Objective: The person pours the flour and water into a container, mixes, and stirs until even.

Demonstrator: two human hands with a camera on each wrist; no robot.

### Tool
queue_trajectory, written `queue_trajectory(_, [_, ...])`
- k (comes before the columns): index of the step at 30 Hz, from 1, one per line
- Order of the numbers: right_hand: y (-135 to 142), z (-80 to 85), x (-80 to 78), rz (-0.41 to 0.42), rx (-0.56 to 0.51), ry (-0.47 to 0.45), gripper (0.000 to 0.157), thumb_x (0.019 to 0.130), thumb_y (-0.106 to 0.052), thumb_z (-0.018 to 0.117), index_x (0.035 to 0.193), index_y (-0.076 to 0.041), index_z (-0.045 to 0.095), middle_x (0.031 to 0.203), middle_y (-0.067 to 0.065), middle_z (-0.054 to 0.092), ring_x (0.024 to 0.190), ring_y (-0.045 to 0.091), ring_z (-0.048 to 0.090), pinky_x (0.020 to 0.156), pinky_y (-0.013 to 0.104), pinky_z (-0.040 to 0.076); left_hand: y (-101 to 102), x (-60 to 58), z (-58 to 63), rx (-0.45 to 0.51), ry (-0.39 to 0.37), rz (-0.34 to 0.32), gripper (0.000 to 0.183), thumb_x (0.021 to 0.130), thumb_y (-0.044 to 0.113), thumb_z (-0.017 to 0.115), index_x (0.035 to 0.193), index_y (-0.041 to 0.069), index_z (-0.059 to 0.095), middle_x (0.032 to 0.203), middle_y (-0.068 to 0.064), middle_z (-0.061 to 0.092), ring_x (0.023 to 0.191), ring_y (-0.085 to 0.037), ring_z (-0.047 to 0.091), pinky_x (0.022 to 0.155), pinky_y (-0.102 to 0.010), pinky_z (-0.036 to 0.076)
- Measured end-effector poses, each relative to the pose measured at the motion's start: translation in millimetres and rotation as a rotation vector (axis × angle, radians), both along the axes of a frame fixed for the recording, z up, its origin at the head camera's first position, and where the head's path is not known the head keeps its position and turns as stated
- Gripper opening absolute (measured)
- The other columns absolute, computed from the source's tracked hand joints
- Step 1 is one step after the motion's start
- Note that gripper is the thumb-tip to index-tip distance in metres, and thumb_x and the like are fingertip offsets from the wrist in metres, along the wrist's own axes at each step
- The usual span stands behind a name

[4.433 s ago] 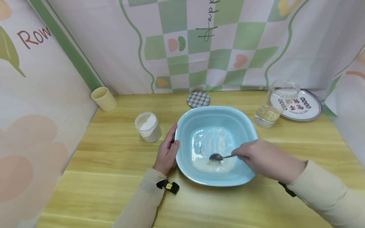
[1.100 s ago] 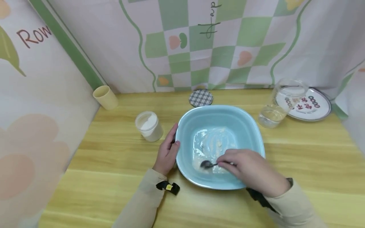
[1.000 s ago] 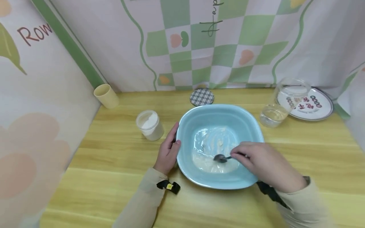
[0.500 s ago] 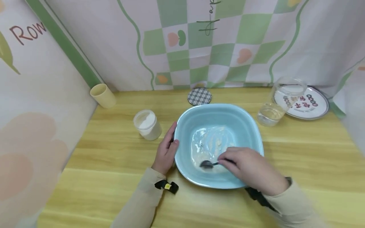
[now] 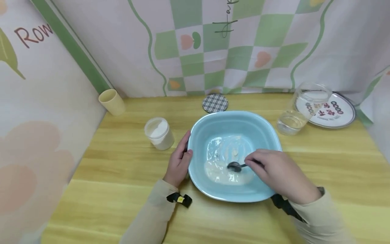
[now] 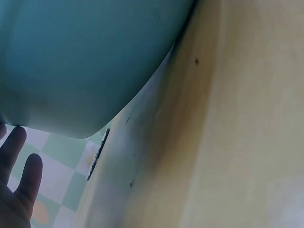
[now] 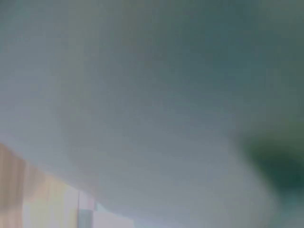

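Head view: the right hand pinches a dark metal spoon by its handle, fingers curled closed; the spoon's bowl lies at 9 o'clock from them, long axis roughly 9-to-3, inside the pale-blue rounded basin. Farther off, the left hand rests nearly straight fingers on its 9 o'clock wall. White floral cloth at 10 reads "Row"; green-checked cloth at 12, sideways, "Hap", cut off. The round white plate's red lettering, at 2, is illegible.

From here, a smooth, curved blue-grey surface fills nearly everything, too blurred to make out detail. A dark green smudge sits at right; the striped tan wooden counter shows below its edge, lower left.
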State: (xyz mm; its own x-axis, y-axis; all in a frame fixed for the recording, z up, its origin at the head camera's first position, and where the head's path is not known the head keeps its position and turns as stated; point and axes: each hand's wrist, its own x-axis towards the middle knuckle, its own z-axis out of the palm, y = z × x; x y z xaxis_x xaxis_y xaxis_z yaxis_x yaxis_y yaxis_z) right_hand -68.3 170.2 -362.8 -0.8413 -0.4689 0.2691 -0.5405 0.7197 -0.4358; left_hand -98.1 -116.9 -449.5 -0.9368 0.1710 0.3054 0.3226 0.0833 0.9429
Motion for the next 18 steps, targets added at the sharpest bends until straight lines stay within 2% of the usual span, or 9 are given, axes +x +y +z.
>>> queue_trajectory(2, [5, 2.3, -0.6, -0.030, -0.026, -0.051, 0.009, 0.094, -0.014, 0.069, 0.092, -0.017, 0.077, 0.088, -0.011, 0.071, 0.079, 0.008, 0.065, 0.068, 0.035, 0.057, 1, 0.1, -1.1, 0.007, -0.002, -0.010, 0.059, 0.103, 0.001, 0.040, 0.159, 0.015, 0.031, 0.160, -0.004, 0.036, 0.138, -0.026, 0.047, 0.106, -0.034, 0.047])
queue_trajectory(6, [12, 3.8, -3.2, -0.066, -0.137, -0.168, 0.013, 0.099, -0.017, 0.065, 0.096, -0.016, 0.077, 0.093, -0.006, 0.074, 0.078, 0.007, 0.063, 0.066, 0.027, 0.055, 1, 0.2, -1.2, 0.009, 0.009, -0.005, 0.059, 0.102, 0.000, 0.041, 0.159, 0.012, 0.031, 0.159, -0.006, 0.037, 0.135, -0.028, 0.050, 0.104, -0.035, 0.049])
queue_trajectory(9, [17, 5.1, -2.4, -0.101, -0.212, -0.215, 0.013, 0.099, -0.018, 0.064, 0.097, -0.014, 0.077, 0.086, -0.005, 0.071, 0.070, 0.008, 0.059, 0.059, 0.023, 0.051, 1, 0.0, -0.9, 0.004, 0.011, -0.012, 0.059, 0.102, 0.000, 0.041, 0.159, 0.011, 0.030, 0.159, -0.007, 0.037, 0.134, -0.028, 0.051, 0.104, -0.035, 0.049])
queue_trajectory(14, [17, 10.0, 1.4, -0.100, -0.247, -0.253, 0.009, 0.096, -0.020, 0.070, 0.093, -0.017, 0.077, 0.079, -0.006, 0.069, 0.066, 0.008, 0.057, 0.056, 0.021, 0.051, 1, -0.3, 0.2, 0.003, 0.012, -0.012, 0.058, 0.102, 0.002, 0.040, 0.159, 0.011, 0.030, 0.159, -0.008, 0.037, 0.138, -0.027, 0.046, 0.107, -0.034, 0.046])
queue_trajectory(18, [7, 8.4, 4.5, -0.051, -0.229, -0.194, 0.009, 0.094, -0.018, 0.071, 0.087, -0.022, 0.076, 0.082, -0.011, 0.070, 0.067, 0.003, 0.058, 0.059, 0.021, 0.053, 1, -0.6, -0.4, -0.004, 0.017, -0.009, 0.058, 0.102, 0.002, 0.040, 0.159, 0.011, 0.030, 0.159, -0.008, 0.036, 0.140, -0.026, 0.044, 0.109, -0.033, 0.043])
